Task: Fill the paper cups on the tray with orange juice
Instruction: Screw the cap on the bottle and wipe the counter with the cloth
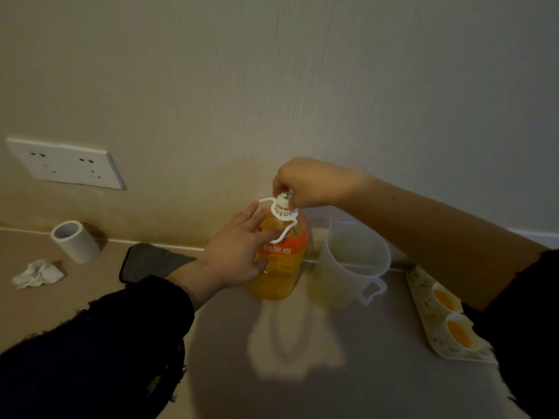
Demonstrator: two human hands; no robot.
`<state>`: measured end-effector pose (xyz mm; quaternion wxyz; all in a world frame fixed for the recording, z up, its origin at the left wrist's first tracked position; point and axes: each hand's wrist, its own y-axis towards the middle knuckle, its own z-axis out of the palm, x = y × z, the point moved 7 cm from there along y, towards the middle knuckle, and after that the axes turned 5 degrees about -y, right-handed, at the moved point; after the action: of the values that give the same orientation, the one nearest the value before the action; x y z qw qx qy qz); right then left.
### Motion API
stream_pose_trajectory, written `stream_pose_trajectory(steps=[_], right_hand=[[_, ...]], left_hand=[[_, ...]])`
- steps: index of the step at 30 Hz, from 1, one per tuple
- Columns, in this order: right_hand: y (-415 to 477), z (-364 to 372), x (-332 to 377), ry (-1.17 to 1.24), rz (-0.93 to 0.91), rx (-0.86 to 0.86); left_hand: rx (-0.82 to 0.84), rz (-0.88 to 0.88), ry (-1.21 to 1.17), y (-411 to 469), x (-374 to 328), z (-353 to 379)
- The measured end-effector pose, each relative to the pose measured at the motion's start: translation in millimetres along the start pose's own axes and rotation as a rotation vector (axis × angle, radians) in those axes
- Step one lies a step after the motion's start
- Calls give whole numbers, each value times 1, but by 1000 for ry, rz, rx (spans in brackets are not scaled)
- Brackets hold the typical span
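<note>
Two paper cups [447, 299], juice showing in both, are being kept on the tray [419, 282] at far right. The upright bottle [281, 267] is being steadied by the left hand [239, 252], fingers straight, while its cap [283, 202] is being pinched from above by the right hand [308, 182].

Right hand [305, 182] pinches bottle [279, 261] cap [283, 200]; left hand [239, 252] steadies bottle.

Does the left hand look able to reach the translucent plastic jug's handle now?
Probably not directly: the left hand rests on the orange-labelled plastic juice bottle, which stands between it and the translucent plastic jug.
</note>
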<state>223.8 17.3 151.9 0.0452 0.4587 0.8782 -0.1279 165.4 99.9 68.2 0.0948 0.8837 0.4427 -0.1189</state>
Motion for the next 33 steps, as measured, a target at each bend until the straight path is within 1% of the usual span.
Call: stream_pose_trajectory(steps=[3, 5, 7, 10, 13, 16, 22, 24, 30, 33], right_hand=[[-2, 10, -4, 52, 99, -34], [-2, 10, -9, 35, 151, -61], [-2, 9, -10, 23, 124, -55], [0, 12, -5, 42, -6, 16], [2, 14, -1, 13, -30, -18], [1, 13, -4, 59, -34, -55], [-7, 3, -2, 17, -176, -78], [-5, 3, -2, 8, -181, -78], [-1, 5, -1, -50, -97, -106], [-1, 8, -1, -47, -89, -86]], left_hand=[[5, -6, -18, 1, -1, -1], [13, -14, -6, 2, -2, -2], [9, -11, 1, 3, -3, -4], [22, -16, 12, 3, -3, -2], [29, -13, 10, 1, -1, -1], [28, 0, 15, 3, -1, -2], [28, -16, 7, 2, 0, 1], [31, -18, 15, 2, 0, 2], [16, -16, -2, 0, -1, 1], [18, -11, -3, 0, -3, 0]])
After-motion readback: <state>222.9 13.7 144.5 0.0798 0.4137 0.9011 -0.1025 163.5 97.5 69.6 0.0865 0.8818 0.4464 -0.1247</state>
